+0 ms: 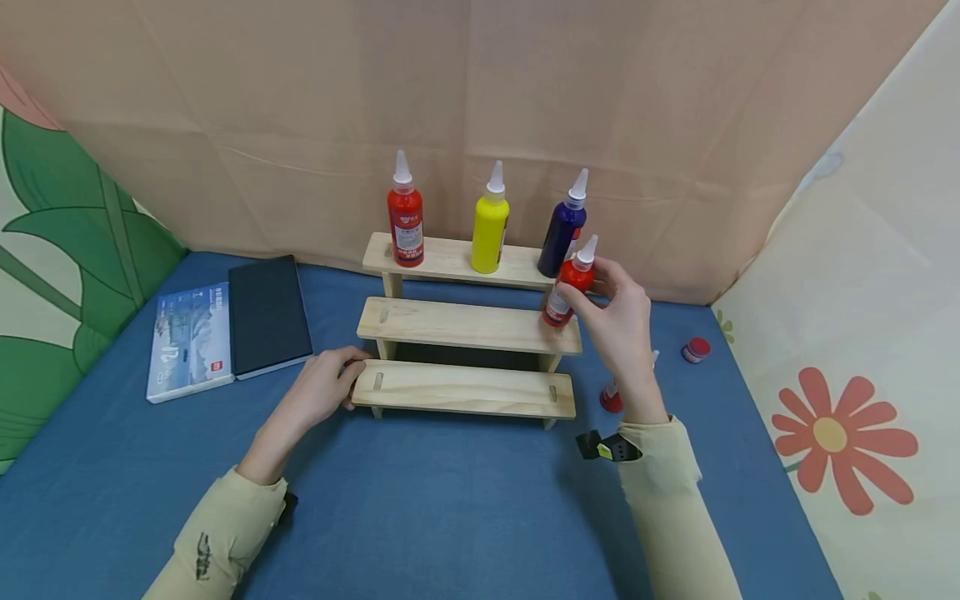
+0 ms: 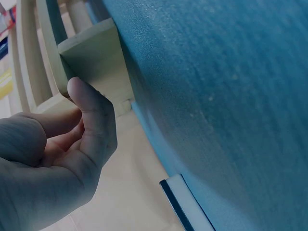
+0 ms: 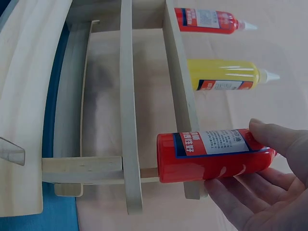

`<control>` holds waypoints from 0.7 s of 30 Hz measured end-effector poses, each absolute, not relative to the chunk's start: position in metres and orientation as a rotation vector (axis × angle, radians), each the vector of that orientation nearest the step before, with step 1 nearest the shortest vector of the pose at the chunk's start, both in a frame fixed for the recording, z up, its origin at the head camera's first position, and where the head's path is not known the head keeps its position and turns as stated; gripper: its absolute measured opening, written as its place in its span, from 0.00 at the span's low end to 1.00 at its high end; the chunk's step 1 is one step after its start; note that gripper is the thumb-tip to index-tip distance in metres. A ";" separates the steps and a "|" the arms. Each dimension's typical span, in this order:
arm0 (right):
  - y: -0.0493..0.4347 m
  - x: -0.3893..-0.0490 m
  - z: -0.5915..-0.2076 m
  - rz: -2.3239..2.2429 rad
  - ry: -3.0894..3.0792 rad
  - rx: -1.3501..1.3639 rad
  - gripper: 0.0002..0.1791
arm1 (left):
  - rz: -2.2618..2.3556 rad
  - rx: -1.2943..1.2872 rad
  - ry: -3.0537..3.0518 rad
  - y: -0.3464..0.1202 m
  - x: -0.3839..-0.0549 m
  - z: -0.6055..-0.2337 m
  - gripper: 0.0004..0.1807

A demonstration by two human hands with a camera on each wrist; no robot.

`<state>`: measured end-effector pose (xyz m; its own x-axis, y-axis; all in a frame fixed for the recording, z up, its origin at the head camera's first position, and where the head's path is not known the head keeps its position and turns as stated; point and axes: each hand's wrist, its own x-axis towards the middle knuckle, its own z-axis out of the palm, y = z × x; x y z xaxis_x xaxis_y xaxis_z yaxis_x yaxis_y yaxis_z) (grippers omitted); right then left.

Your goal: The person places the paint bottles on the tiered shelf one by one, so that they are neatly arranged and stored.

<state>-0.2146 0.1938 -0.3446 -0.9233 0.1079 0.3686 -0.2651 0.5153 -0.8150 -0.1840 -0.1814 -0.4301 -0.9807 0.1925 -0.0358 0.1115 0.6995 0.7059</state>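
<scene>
A three-tier wooden stand (image 1: 465, 387) occupies the middle of the blue cloth. On its top tier stand a red paint bottle (image 1: 406, 225), a yellow paint bottle (image 1: 490, 229) and a dark blue paint bottle (image 1: 562, 233), all with white pointed caps. My right hand (image 1: 618, 321) grips another red paint bottle (image 3: 211, 154) between thumb and fingers, just above the right end of the middle tier. The bottle is slightly tilted, and in the right wrist view a gap shows under its base. My left hand (image 1: 322, 383) holds the left end of the lowest tier, fingers curled (image 2: 94, 113).
Behind my right wrist lies or stands a partly hidden red bottle (image 1: 611, 398). A small red-lidded jar (image 1: 696, 350) sits farther right. At left are a blue-and-white book (image 1: 190, 342) and a black notebook (image 1: 270, 317). A beige curtain (image 1: 300, 125) hangs close behind the stand.
</scene>
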 end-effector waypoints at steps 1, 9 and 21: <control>0.193 -0.215 -0.345 1.380 -2.391 0.131 0.28 | 1.151 0.249 2.795 -0.181 -0.184 -0.430 0.16; 0.189 -0.215 -0.349 1.358 -2.422 0.139 0.29 | 1.164 0.247 2.786 -0.181 -0.183 -0.430 0.17; 0.187 -0.212 -0.355 1.316 -2.417 0.146 0.29 | 1.162 0.245 2.782 -0.181 -0.185 -0.431 0.17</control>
<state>-0.2122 0.1866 -0.3554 -0.9212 0.0897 0.3786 -0.2693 0.5555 -0.7867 -0.1846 -0.1814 -0.4310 -0.9801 0.1932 -0.0452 0.1036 0.6926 0.7139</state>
